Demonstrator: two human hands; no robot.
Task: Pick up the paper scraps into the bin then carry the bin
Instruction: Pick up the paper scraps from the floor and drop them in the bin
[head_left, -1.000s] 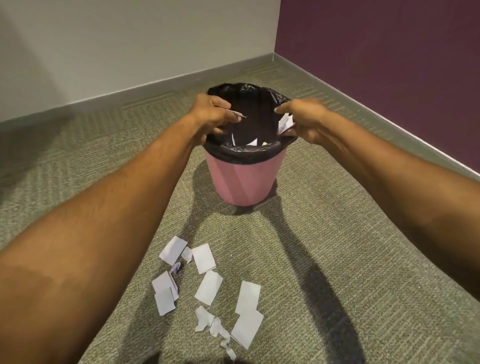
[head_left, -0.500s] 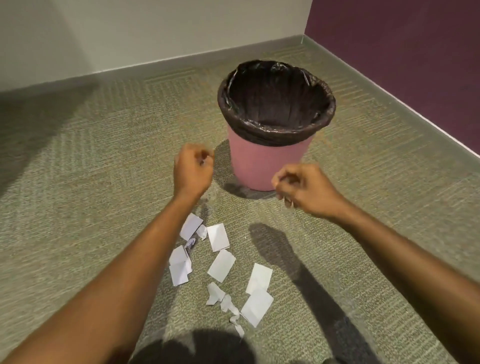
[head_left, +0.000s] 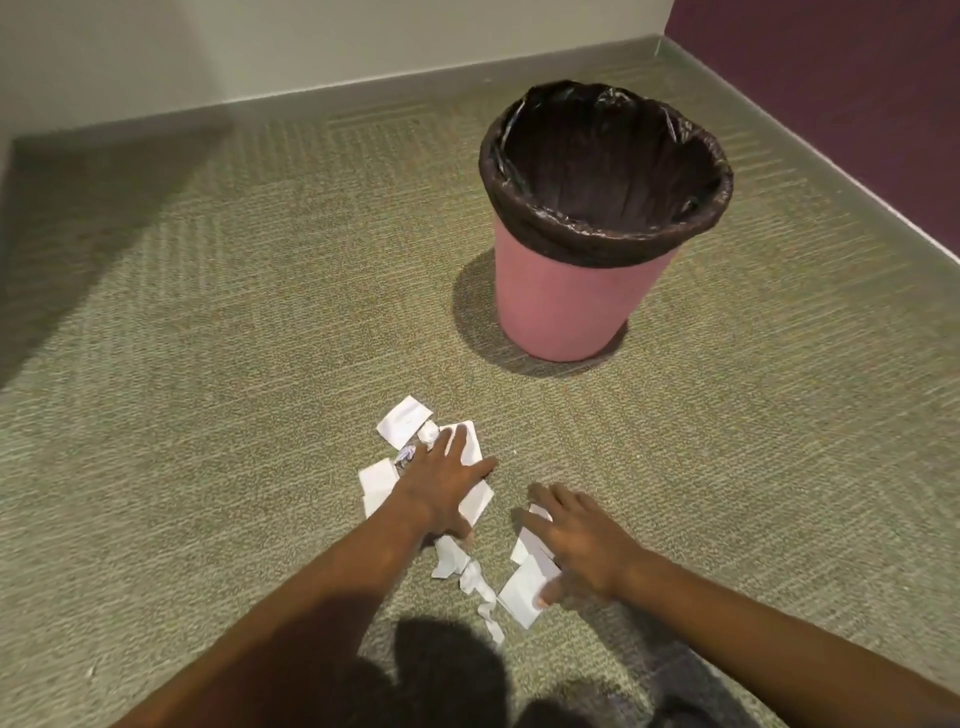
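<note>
1. My left hand lies spread flat, palm down, on the upper part of the paper scraps on the carpet; nothing is gripped.
2. My right hand is open too, fingers splayed over the two flat pieces at the pile's right side.
3. The pile runs lengthwise from near me toward the bin.
4. The bin stands well apart, ahead and to the right, toward the carpet's far right corner, so I judge my right hand has the shorter carry.

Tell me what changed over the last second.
Both hands left the pink plastic bin, letting their scraps go, and dropped to the carpet: left hand and right hand now press open on the white paper scraps. Bin unmoved.
</note>
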